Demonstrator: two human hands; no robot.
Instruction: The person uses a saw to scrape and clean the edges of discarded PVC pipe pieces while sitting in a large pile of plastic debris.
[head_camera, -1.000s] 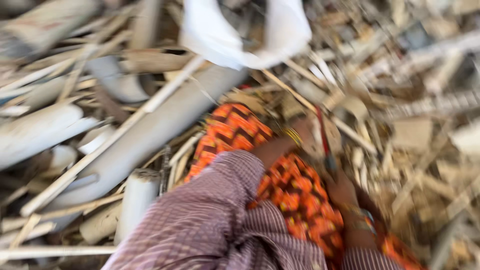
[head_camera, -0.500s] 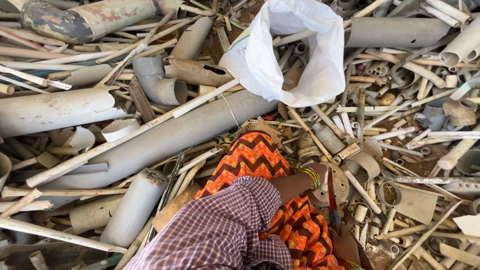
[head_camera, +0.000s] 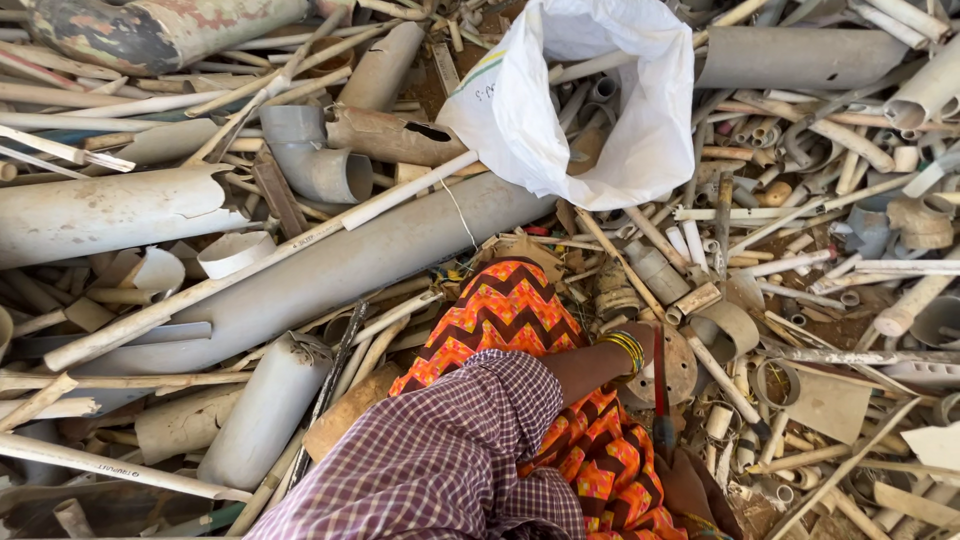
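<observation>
A heap of grey and dirty-white plastic pipe offcuts covers the ground, with one long grey pipe lying across the middle. An open white plastic sack stands at the top, pipe bits inside its mouth. Below, an orange zigzag-patterned cloth covers the person's lap, beside a checked purple sleeve. The left hand, with yellow-green bangles at the wrist, reaches into small scraps beside a round perforated disc and a thin red-handled tool; its grip cannot be made out. The right hand is out of view.
</observation>
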